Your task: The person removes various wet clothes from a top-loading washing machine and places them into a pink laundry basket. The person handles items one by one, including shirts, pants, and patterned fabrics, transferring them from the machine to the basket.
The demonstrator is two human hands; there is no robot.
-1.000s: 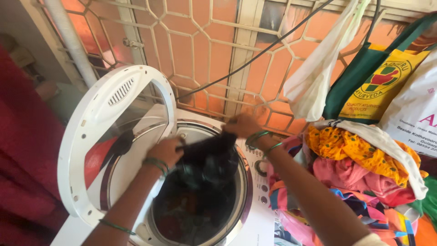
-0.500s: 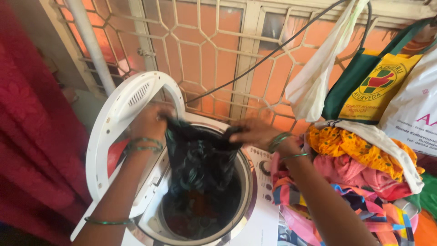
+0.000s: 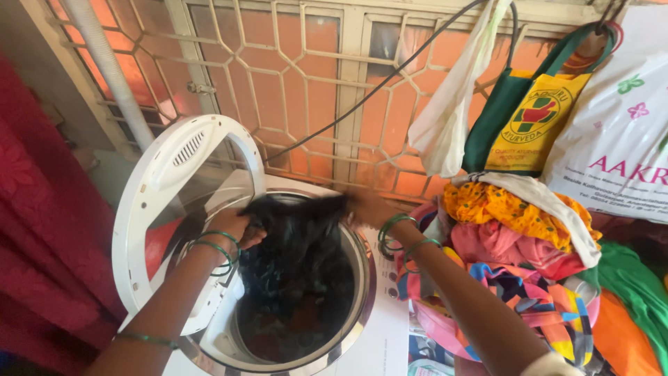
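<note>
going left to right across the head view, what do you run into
red curtain → open white washer lid → left hand → black garment over the drum → right hand → heap of colourful clothes → white printed bag

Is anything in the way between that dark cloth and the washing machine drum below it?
Nothing visible. The left hand and right hand hold the dark cloth over the open drum; the lid stands raised to the left.
</note>
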